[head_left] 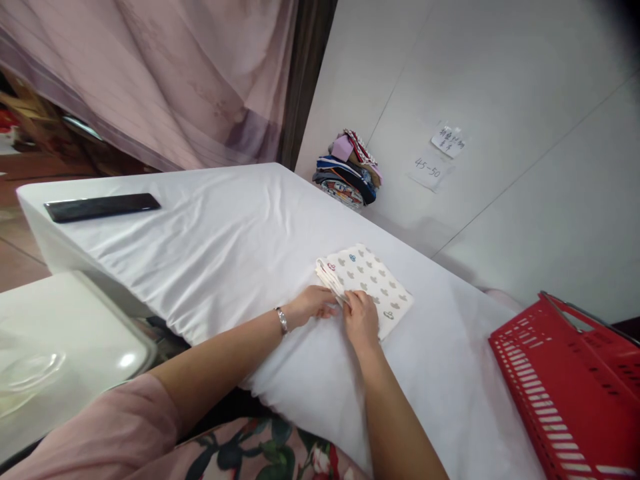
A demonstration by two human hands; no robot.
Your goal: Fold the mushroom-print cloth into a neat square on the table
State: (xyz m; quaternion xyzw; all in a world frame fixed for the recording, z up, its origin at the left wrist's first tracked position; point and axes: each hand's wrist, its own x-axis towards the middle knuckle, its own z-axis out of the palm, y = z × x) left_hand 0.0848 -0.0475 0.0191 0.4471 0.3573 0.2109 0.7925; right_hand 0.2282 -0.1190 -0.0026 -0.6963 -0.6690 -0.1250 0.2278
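Observation:
A folded white cloth [377, 283] with small grey, blue, red and green printed shapes lies on the white-covered table [225, 240]. Its layers show along the left edge. My right hand [362, 317] is closed on the near edge of the cloth, fingers bent over it. Just left of it, my left hand [315, 303], with a bracelet at the wrist, has its thumb and fingers at the near left corner, curled about the edge. The fingers of both hands partly hide that edge.
A red plastic basket [565, 387] stands at the right. Folded clothes [347, 173] are stacked by the wall beyond the table. A dark flat phone-like object [103, 207] lies at the far left. A white stool-like surface [65, 333] is at the left, below a pink curtain [200, 73].

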